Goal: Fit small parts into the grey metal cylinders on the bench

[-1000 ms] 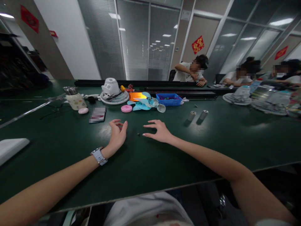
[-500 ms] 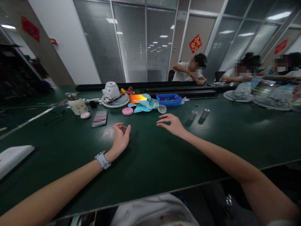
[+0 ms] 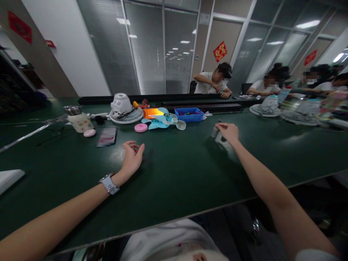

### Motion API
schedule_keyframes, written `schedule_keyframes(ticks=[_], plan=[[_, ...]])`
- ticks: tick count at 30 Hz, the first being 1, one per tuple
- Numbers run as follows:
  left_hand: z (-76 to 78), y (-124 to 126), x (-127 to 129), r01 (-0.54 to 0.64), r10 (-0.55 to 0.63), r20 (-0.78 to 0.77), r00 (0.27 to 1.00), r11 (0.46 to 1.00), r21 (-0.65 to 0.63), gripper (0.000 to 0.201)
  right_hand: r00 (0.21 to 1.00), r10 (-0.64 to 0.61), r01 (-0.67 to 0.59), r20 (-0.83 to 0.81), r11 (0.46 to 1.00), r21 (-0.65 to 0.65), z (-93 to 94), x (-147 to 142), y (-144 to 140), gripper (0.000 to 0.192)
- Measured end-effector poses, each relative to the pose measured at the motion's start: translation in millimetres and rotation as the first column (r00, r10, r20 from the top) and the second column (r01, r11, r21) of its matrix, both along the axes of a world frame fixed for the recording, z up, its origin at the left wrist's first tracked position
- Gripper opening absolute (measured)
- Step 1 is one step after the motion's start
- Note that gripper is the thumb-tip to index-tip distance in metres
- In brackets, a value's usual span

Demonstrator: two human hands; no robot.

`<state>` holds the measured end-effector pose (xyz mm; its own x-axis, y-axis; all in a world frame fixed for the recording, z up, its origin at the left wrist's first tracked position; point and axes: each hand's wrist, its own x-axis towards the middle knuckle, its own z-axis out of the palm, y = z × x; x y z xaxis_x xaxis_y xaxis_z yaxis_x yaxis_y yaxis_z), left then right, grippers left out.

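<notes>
We are seeing the right hand (image 3: 230, 131) reaching far across the green table (image 3: 174, 174), fingers curling down onto 1 small metal cylinder (image 3: 214, 132); a firm grip is hard to confirm, since the hand is hiding much of it. The left hand (image 3: 131, 158) is resting on the tabletop, loosely open, holding nothing. Behind them, a blue tray (image 3: 189, 114), pale blue fan blades (image 3: 160, 121) and a pink disc (image 3: 140, 127) are lying.

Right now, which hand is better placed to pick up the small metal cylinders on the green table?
The right hand. It lies over the metal cylinders, fingers at them. The left hand rests palm-up on the table, far from them, holding nothing visible.
</notes>
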<state>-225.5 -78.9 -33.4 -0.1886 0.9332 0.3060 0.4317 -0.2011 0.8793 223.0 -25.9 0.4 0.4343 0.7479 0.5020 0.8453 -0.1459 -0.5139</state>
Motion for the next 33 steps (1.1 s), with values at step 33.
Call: schedule_keyframes(ticks=[33], plan=[[-0.1, 0.5, 0.8, 0.046, -0.045, -0.063, 0.997, 0.999, 0.025, 0.046, 0.923, 0.287, -0.288, -0.256, 0.957, 0.036, -10.9, -51.0, -11.3, 0.040]])
